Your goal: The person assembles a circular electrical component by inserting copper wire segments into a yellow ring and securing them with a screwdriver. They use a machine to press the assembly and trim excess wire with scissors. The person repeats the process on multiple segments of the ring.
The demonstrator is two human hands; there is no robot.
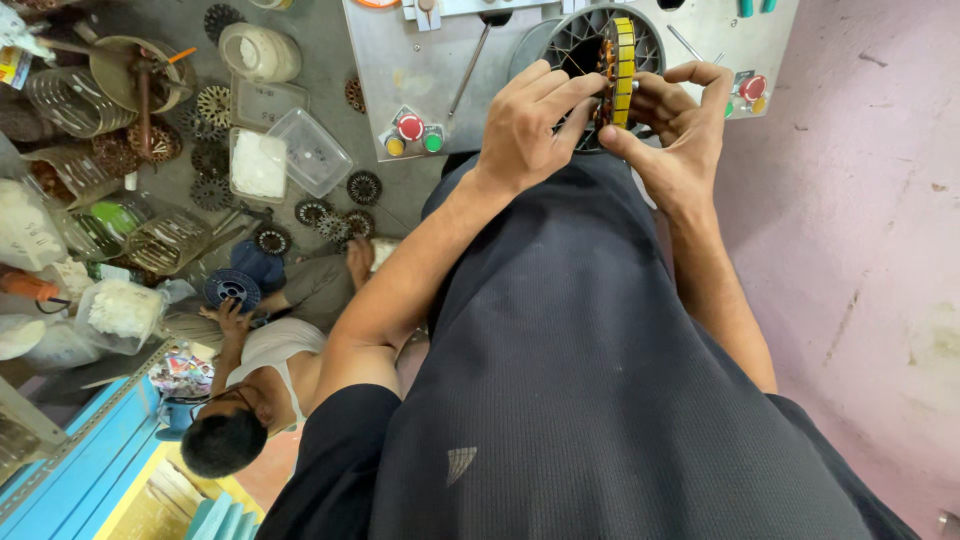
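— Stator ring (618, 60) with copper windings and yellow segments: where do we see it?

— Upright at the near edge of the grey metal counter (420, 60), inside a dark spoked housing (570, 45), between our hands.

— And each grip?

— Left hand (525, 125): fingers closed on the ring's left face. Right hand (680, 130): thumb and fingers pinched on its right rim.

— Handling?

— We judge it rigid and fairly heavy; the fine windings look fragile, so the yellow rim seems the safer hold.

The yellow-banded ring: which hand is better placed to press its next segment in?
Probably the right hand: its thumb and fingertips already pinch the yellow-banded ring at its edge. The left hand lies across the ring's face, apparently steadying it.
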